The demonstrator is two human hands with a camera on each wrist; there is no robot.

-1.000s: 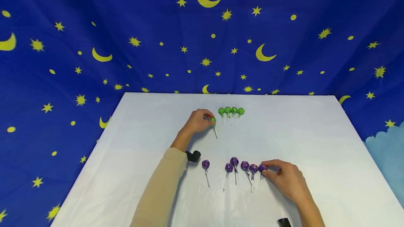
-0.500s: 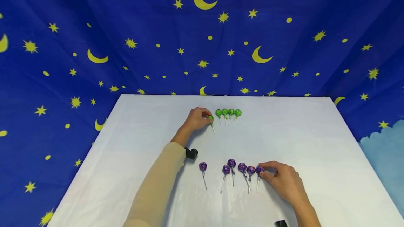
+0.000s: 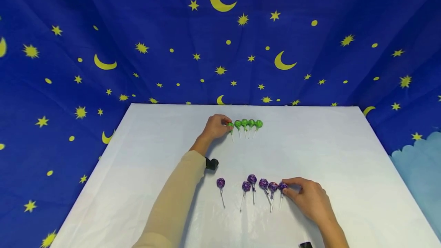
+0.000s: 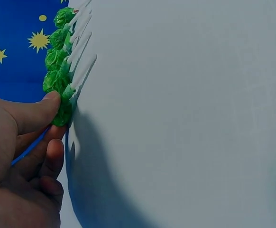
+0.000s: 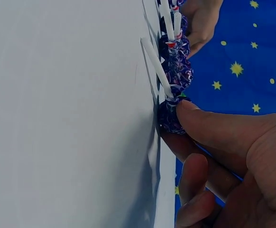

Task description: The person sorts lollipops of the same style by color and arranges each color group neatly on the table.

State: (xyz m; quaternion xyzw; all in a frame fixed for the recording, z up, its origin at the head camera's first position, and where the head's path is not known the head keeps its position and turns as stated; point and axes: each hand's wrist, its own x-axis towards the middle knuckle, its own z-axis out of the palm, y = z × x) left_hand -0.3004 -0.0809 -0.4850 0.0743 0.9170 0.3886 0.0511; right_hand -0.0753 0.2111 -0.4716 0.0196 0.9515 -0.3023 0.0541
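My left hand point(image 3: 216, 126) pinches a green lollipop point(image 4: 62, 115) by its wrapped head, at the left end of a row of several green lollipops point(image 3: 245, 122) near the table's far edge. In the left wrist view the heads sit side by side with their white sticks parallel. Closer to me, my right hand point(image 3: 311, 198) pinches the head of a purple lollipop point(image 5: 171, 116) between thumb and fingers. To its left lie several more purple lollipops, loosely spaced, two with crossing sticks. One purple lollipop point(image 3: 221, 183) lies apart at the left end.
The white table point(image 3: 165, 137) runs back to a blue curtain point(image 3: 172, 22) with yellow moons and stars. A black wrist device point(image 3: 211, 163) sits by my left sleeve, another point(image 3: 305, 245) near my right wrist. Light blue cloth point(image 3: 418, 163) hangs at the right.
My left hand has moved away from me with its green lollipop, up against the left end of the green row. The right hand keeps its hold on the purple lollipop. The view has shifted slightly.
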